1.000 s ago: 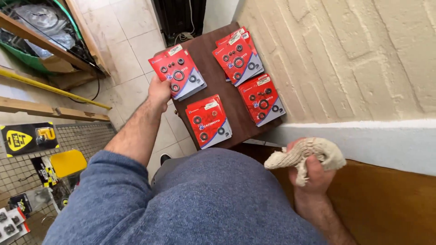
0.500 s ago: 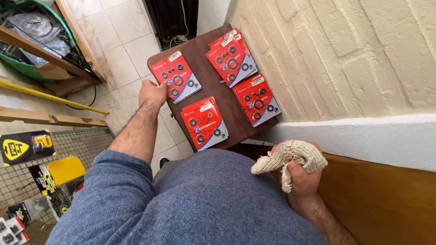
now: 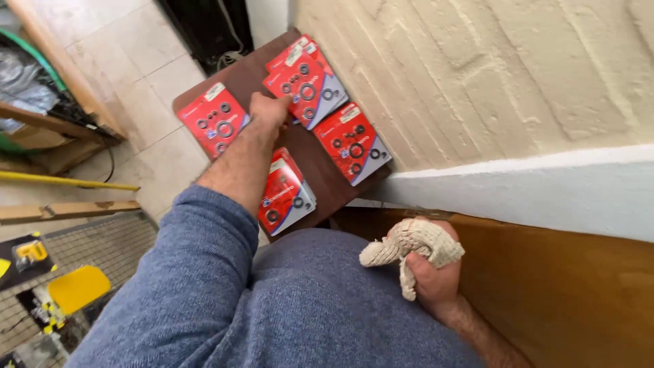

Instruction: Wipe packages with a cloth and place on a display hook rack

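Four red packs lie spread on the small brown table (image 3: 325, 178) — none is lifted yet. The left hand (image 3: 268, 109) reaches over them, fingers touching the far pack (image 3: 304, 82). The right hand (image 3: 430, 276) is closed around a cream knitted cloth (image 3: 411, 244).

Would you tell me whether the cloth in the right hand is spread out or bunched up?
Bunched: the cream cloth is wadded inside the right hand.
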